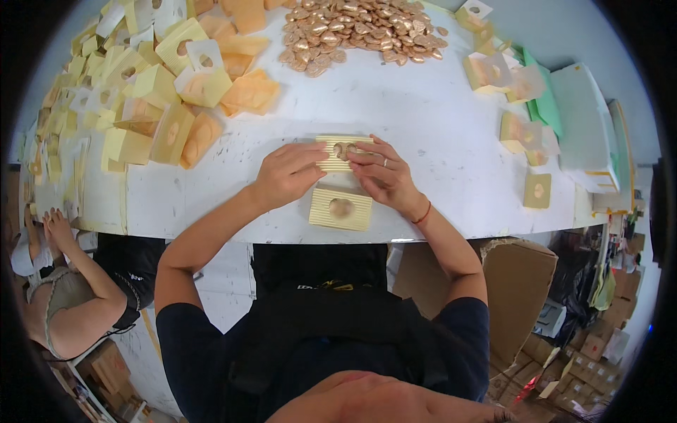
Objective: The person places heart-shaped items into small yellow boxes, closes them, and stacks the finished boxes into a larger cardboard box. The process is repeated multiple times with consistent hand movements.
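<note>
A ribbed cream box (329,138) with a heart-shaped opening lies on the white table (423,121) between my hands. My left hand (291,172) rests its fingertips on the left end of this box. At the opening, the fingers of my right hand (385,172) touch the heart-shaped piece (346,151) seen there; whether they pinch it is unclear. Just below, nearer to me, lies a second ribbed cream box (322,209) with a round-looking opening, its contents blurred.
Cream boxes (172,132) and orange paper pouches (251,92) crowd the left. Shiny copper-coloured heart-shaped pieces (359,31) are heaped at the back. More boxes (538,191) stand at right beside a white foam container (582,127). Another person's hands (58,230) are at far left.
</note>
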The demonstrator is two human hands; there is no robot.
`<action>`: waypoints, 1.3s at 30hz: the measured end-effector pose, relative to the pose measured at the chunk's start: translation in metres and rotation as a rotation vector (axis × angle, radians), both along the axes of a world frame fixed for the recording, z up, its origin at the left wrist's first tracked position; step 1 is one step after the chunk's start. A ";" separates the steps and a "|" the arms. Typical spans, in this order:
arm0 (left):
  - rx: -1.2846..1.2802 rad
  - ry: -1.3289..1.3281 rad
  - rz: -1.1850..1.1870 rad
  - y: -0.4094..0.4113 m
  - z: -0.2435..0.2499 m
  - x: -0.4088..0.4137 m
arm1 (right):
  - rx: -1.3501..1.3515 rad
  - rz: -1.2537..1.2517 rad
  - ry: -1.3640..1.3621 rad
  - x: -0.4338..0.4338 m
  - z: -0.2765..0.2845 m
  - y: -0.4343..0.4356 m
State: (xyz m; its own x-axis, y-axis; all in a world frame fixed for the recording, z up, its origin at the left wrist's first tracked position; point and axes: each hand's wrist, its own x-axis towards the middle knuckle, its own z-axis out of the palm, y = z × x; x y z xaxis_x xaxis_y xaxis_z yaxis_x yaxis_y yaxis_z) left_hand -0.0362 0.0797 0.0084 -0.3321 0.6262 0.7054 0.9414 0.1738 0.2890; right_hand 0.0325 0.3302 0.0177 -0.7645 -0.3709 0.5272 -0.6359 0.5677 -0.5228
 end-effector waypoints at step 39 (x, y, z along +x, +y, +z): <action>-0.057 -0.973 -0.037 0.003 0.013 -0.064 | -0.136 -0.637 0.046 -0.168 -0.007 0.074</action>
